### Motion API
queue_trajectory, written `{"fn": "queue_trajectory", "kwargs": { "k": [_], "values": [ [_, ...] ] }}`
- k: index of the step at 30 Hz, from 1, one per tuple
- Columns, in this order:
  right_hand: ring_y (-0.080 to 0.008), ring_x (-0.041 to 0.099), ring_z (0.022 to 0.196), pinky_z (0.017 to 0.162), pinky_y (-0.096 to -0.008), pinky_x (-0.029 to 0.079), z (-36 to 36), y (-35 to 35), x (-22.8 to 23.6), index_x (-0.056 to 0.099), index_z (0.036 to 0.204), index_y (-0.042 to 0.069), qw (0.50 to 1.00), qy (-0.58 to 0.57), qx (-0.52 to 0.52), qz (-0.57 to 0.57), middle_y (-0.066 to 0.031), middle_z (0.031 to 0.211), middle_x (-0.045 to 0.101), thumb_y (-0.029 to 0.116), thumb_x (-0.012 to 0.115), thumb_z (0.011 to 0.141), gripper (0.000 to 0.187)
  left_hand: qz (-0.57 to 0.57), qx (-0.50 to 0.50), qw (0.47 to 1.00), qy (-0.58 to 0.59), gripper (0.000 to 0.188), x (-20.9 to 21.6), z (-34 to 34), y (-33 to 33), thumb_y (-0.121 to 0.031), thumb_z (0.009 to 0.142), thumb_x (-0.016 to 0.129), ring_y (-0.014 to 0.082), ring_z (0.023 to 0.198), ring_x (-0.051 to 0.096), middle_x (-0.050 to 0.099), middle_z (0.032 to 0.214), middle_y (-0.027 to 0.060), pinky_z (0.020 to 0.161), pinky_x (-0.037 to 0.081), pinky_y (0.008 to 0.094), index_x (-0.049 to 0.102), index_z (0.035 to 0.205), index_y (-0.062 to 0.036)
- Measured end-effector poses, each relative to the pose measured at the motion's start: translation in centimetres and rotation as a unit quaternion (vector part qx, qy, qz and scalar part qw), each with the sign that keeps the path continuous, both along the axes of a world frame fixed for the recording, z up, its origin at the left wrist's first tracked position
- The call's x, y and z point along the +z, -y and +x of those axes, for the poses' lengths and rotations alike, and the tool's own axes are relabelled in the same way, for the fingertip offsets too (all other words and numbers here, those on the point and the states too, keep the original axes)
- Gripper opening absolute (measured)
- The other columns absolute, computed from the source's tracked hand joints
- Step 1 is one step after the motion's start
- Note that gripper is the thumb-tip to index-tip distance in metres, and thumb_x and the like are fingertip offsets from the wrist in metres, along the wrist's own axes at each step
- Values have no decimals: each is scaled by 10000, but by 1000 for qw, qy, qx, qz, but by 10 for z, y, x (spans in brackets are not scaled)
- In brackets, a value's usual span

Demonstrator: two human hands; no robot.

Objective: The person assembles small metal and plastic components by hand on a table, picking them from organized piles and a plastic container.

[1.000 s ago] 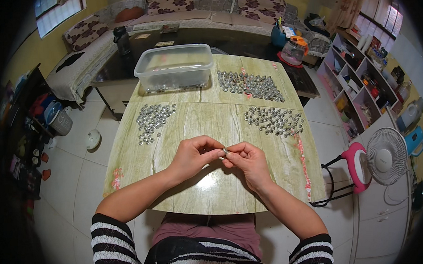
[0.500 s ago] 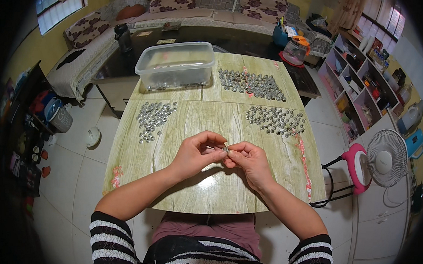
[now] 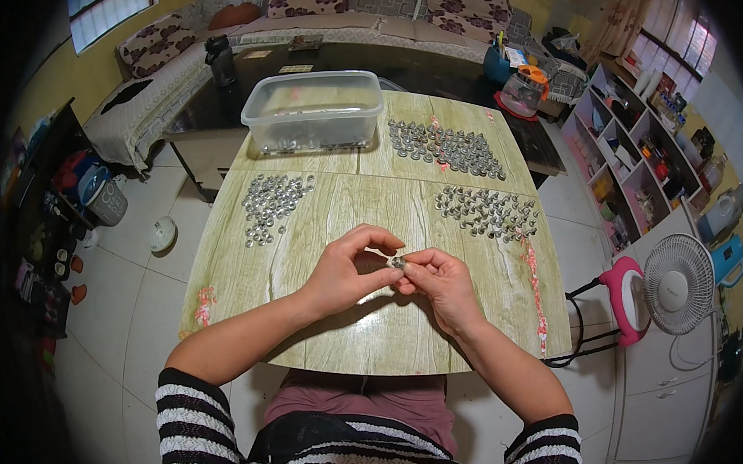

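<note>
Near the table's front half, my left hand (image 3: pixel 347 268) and my right hand (image 3: pixel 442 283) meet fingertip to fingertip. Between them is a small silvery metal part (image 3: pixel 397 263), pinched by thumb and fingers of both hands and partly covered by them. Ahead to the left lies a cluster of small round metal caps (image 3: pixel 265 209). A group of small metal pieces with upright stems (image 3: pixel 490 214) is spread ahead to the right. Farther back, rows of round-based metal pieces (image 3: pixel 445 149) stand close together.
A clear plastic tub (image 3: pixel 312 130) with some small pieces in its bottom stands at the table's (image 3: pixel 340 197) back left. Behind it is a dark low table (image 3: pixel 346 61) with a jug (image 3: pixel 523 93). A white fan (image 3: pixel 676 283) and a pink-edged stool (image 3: pixel 630 297) are at the right.
My left index finger has lifted slightly away from the metal part, which shows a little more now. Both hands stay in nearly the same place, and the view has shifted slightly.
</note>
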State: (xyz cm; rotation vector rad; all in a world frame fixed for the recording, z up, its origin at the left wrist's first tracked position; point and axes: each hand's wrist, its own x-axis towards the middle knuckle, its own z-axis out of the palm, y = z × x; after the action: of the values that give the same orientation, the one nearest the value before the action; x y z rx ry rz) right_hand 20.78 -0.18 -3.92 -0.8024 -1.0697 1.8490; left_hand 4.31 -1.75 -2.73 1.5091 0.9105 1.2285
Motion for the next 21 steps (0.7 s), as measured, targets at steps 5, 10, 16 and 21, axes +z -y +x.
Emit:
{"fn": "queue_trajectory", "kwargs": {
  "k": [5,10,16,21],
  "values": [
    [-105,569,620,584,-205,478,1,-2,-3,500,888,-21,1000,-1,-5,11,-81,734,580,63,504,804,119,-6,-34,999,6,212,-8,-5,-4,37,710,528,138,818,547,553,867,71,738,452,248,511,921,24],
    [-102,564,619,579,-196,472,2,-2,-3,503,881,-20,1000,-9,-3,5,-82,731,578,55,513,797,113,39,-41,998,24,253,2,0,0,48,680,464,143,836,540,551,895,68,740,443,265,528,922,11],
    [-102,564,623,575,-192,473,0,-1,2,502,880,-27,1000,-2,-11,-8,-87,731,577,42,518,792,113,101,5,995,11,221,-1,-2,-4,8,705,532,136,821,540,533,942,77,731,448,255,530,926,6],
    [-105,569,619,568,-193,477,1,-1,0,498,882,-27,1000,-3,-2,-13,-89,732,580,44,518,792,117,-124,-27,992,-16,159,-2,-3,-5,-14,739,574,117,877,506,521,881,62,767,429,248,521,884,24]
  ]
}}
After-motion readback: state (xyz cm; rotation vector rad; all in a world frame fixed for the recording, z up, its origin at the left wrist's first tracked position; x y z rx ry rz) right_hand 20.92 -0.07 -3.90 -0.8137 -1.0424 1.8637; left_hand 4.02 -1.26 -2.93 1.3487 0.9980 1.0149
